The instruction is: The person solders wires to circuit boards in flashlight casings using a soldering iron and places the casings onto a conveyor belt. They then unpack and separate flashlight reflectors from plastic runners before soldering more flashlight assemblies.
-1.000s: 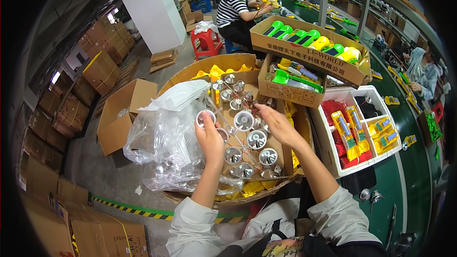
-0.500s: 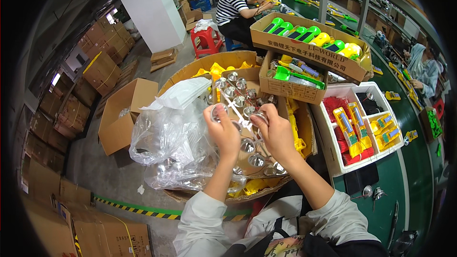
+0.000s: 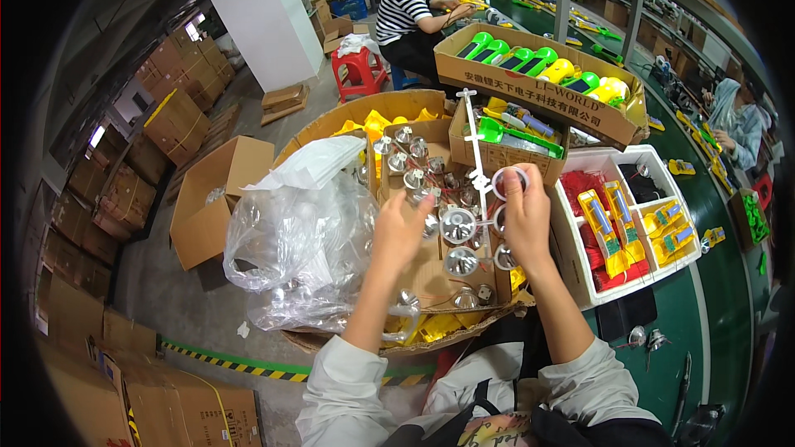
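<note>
My right hand (image 3: 527, 217) grips a white plastic sprue (image 3: 474, 145) that carries clear round rimmed lens covers (image 3: 458, 225). One ring sits under the thumb, and the stem points away from me over the cardboard tray (image 3: 426, 285). To its left, my left hand (image 3: 397, 232) hovers with thumb and fingers apart and nothing visible in it. Silver lamp reflectors (image 3: 403, 134) with thin wires lie in the tray beneath both hands. Some reflectors near the sprue overlap the covers, so I cannot tell which are attached.
Crumpled clear plastic bags (image 3: 302, 232) cover the left of the large carton. A foam box (image 3: 571, 277) at right holds red wires and yellow parts. Behind stand a box of green and yellow lamps (image 3: 517, 62) and a smaller carton (image 3: 497, 153). A co-worker (image 3: 406, 16) sits beyond.
My right hand has moved right with the sprue, swinging its stem upright and bringing its rings into view. The left hand has released it and opened, slightly lower.
</note>
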Available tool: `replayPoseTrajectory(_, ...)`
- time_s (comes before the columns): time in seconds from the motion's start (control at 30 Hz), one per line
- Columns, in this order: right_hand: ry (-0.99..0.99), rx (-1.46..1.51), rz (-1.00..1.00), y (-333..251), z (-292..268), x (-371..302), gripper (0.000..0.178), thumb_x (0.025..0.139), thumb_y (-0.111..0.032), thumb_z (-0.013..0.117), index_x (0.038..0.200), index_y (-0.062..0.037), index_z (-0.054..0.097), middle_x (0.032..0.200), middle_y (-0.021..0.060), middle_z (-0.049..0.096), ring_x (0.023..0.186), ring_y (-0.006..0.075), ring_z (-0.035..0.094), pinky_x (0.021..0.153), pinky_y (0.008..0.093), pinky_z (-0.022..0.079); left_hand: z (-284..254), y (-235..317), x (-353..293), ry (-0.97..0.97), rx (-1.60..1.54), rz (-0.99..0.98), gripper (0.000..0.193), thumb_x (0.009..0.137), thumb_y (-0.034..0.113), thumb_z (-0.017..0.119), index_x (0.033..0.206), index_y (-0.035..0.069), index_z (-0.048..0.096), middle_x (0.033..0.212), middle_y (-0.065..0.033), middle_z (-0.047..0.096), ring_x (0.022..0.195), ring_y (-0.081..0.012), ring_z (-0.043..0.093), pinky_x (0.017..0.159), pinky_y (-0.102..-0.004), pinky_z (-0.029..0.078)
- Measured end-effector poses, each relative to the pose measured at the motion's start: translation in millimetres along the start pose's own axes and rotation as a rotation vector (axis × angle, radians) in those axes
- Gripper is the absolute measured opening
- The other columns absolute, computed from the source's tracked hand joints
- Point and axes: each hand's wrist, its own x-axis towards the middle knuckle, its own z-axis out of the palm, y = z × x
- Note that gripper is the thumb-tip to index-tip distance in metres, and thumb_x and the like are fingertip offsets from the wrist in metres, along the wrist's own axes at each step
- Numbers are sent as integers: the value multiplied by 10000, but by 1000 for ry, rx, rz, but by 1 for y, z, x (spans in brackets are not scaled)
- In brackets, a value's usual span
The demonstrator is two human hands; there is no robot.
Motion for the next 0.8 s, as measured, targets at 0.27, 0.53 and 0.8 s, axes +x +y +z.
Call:
replayPoseTrajectory(0.27,-198,322,171,19,32,-12,273,924,-269,431,852,-12,488,704,47,550,633,113,503,580,259,408,-4,30,-38,-376,-800,-225,400,909,429,386,898,45,498,726,-59,576,577,-68,541,434,-186,420)
replayPoseTrajectory(0.53,-240,-18,-24,15,30,-6,264,874,-256,507,852,6,530,684,165,600,608,270,597,556,334,442,-26,23,-40,70,-604,-313,267,913,271,457,906,10,513,671,-25,514,505,-79,505,429,-215,409)
replayPoseTrajectory(0.8,-382,-58,-210,29,37,-17,394,866,-352,497,965,23,564,752,176,597,692,291,562,661,359,432,-25,23,-39,197,-665,-318,279,915,273,455,897,3,522,702,-33,524,565,-81,522,477,-207,423)
